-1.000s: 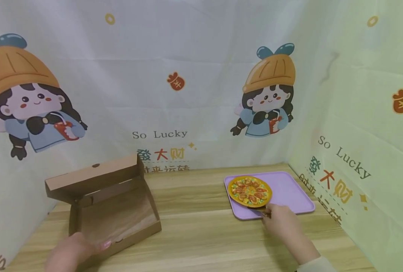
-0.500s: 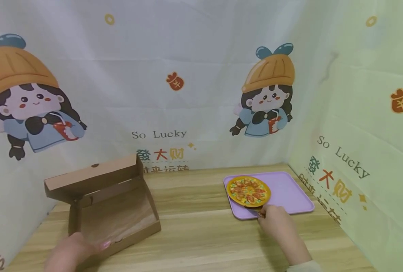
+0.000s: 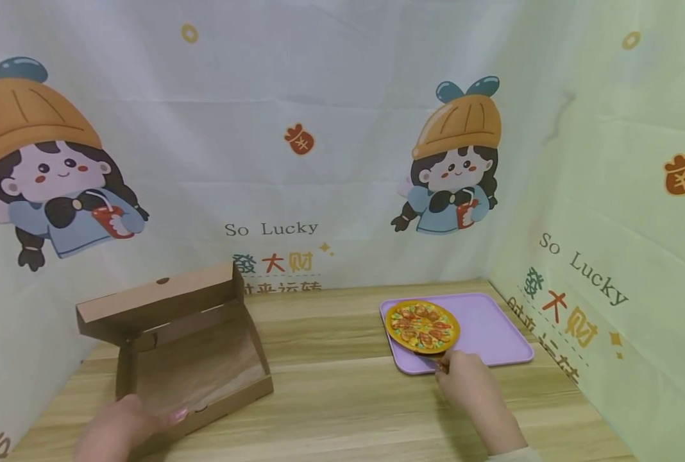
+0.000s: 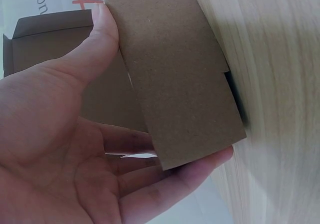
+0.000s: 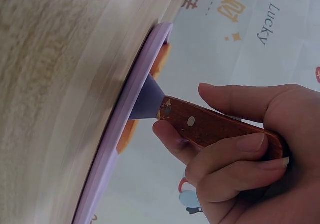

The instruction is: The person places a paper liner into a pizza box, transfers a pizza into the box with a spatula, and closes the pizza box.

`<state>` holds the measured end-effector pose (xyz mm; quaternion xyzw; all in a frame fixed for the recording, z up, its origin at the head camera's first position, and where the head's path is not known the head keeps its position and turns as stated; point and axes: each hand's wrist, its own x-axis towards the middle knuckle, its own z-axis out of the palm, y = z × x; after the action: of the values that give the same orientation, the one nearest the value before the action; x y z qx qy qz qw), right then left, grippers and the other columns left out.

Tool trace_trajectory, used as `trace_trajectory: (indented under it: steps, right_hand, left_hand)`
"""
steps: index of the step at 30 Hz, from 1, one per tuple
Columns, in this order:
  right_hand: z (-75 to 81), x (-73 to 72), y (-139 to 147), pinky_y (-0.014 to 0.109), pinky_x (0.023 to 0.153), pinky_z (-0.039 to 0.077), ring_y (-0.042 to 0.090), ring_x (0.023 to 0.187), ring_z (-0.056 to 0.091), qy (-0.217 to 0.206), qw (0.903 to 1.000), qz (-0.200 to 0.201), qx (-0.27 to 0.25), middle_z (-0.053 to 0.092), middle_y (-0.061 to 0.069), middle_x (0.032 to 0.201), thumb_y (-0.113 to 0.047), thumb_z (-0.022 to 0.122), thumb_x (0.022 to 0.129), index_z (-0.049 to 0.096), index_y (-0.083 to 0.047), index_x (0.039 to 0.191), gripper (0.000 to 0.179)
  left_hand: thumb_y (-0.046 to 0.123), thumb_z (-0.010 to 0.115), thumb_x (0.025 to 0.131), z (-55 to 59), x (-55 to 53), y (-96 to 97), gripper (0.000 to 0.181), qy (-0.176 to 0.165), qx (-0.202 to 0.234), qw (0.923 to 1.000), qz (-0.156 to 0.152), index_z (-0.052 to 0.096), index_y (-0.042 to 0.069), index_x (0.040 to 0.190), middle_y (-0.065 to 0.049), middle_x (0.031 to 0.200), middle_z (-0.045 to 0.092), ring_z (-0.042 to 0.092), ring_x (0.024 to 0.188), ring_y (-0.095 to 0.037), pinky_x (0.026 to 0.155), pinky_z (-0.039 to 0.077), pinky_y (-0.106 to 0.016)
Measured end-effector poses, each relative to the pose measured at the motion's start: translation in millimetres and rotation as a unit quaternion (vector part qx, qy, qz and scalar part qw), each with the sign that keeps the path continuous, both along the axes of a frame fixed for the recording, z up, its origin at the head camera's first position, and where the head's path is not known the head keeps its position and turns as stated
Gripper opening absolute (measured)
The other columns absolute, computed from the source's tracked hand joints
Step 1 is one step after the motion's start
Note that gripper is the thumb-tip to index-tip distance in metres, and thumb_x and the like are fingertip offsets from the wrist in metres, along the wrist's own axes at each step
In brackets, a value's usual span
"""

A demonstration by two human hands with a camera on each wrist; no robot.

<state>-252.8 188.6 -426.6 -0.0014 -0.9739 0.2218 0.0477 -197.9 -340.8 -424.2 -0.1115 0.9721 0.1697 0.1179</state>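
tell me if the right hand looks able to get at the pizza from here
Likely yes: the right hand holds a spatula whose blade reaches over the purple tray to the pizza, with nothing visible in the way.

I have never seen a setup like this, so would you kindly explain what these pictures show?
Gladly. There is no machine at work here: each grip is simply a person's bare hand. The wide picture comes from a camera worn on the head, looking forward and down. The other two come from cameras worn on the wrists, each close to its own hand.

On the wood-patterned table, an open cardboard box stands on the person's left, and a purple tray on the right, bearing a round pizza.

The left grip holds the near side of the box. The right grip holds a spatula by its wooden handle; its blade seems to reach under the pizza's near edge, though the tip is hidden.
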Motion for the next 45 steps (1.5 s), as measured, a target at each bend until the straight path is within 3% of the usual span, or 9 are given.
trace_trajectory:
  steps: [11,18,25,30,37,41,45]
  right_hand:
    - [-0.7,2.5,2.9,0.031,0.056,0.046,0.018,0.066,0.058,0.003,1.0000,-0.004,0.000,0.073,0.005,0.081,-0.012,0.075,0.092,0.077,-0.010,0.092,0.003]
    - [0.5,1.7,3.6,0.031,0.055,0.047,0.018,0.068,0.059,-0.009,0.9999,-0.006,-0.008,0.076,0.009,0.089,-0.014,0.072,0.096,0.078,-0.005,0.105,0.015]
    - [1.6,1.7,3.1,0.032,0.055,0.049,0.019,0.068,0.060,-0.042,0.9987,-0.013,-0.024,0.072,0.011,0.088,-0.018,0.067,0.100,0.071,0.002,0.116,0.026]
    - [0.1,0.0,1.8,0.034,0.061,0.054,0.020,0.074,0.063,-0.046,0.9980,-0.005,-0.042,0.076,0.013,0.097,-0.014,0.069,0.098,0.071,0.004,0.121,0.030]
    - [-3.8,-1.0,4.3,0.041,0.071,0.060,0.027,0.090,0.069,-0.037,0.9956,-0.017,-0.085,0.076,0.027,0.121,-0.010,0.069,0.092,0.068,0.008,0.132,0.044]
    - [-6.9,-1.1,6.7,0.041,0.073,0.060,0.031,0.092,0.069,-0.024,0.9921,-0.030,-0.119,0.076,0.029,0.120,-0.008,0.069,0.088,0.068,0.010,0.131,0.047]
    - [-6.8,0.0,6.3,0.046,0.077,0.060,0.035,0.096,0.069,-0.011,0.9917,-0.033,-0.123,0.076,0.029,0.120,-0.007,0.069,0.085,0.070,0.011,0.129,0.047]
  left_hand:
    - [0.084,0.067,0.084,2.0,2.7,2.0,0.120,0.004,-0.004,1.0000,0.003,0.055,-0.028,0.125,-0.049,0.125,0.059,0.060,0.113,-0.069,0.089,0.055,-0.073]
    - [0.085,0.066,0.083,4.7,2.0,3.3,0.124,-0.015,0.009,0.9998,0.010,0.052,-0.029,0.126,-0.051,0.127,0.057,0.059,0.116,-0.069,0.092,0.055,-0.072]
    - [0.083,0.067,0.085,4.1,1.8,2.2,0.121,-0.013,0.008,0.9998,0.012,0.051,-0.029,0.126,-0.051,0.127,0.057,0.058,0.116,-0.069,0.091,0.055,-0.072]
    - [0.083,0.066,0.085,3.7,1.4,1.5,0.122,-0.016,0.010,0.9998,0.012,0.049,-0.030,0.128,-0.051,0.128,0.056,0.058,0.117,-0.069,0.092,0.055,-0.072]
    - [0.085,0.066,0.083,1.7,0.0,1.2,0.125,-0.014,0.009,0.9998,0.010,0.049,-0.030,0.129,-0.051,0.129,0.056,0.058,0.118,-0.069,0.093,0.054,-0.072]
    - [0.085,0.066,0.083,1.1,-1.2,1.5,0.125,-0.015,0.007,0.9998,0.009,0.048,-0.030,0.130,-0.051,0.130,0.055,0.057,0.119,-0.069,0.093,0.054,-0.072]
    - [0.085,0.066,0.083,1.9,-1.5,2.4,0.125,-0.019,0.006,0.9997,0.011,0.048,-0.029,0.131,-0.051,0.131,0.055,0.058,0.119,-0.069,0.093,0.054,-0.072]
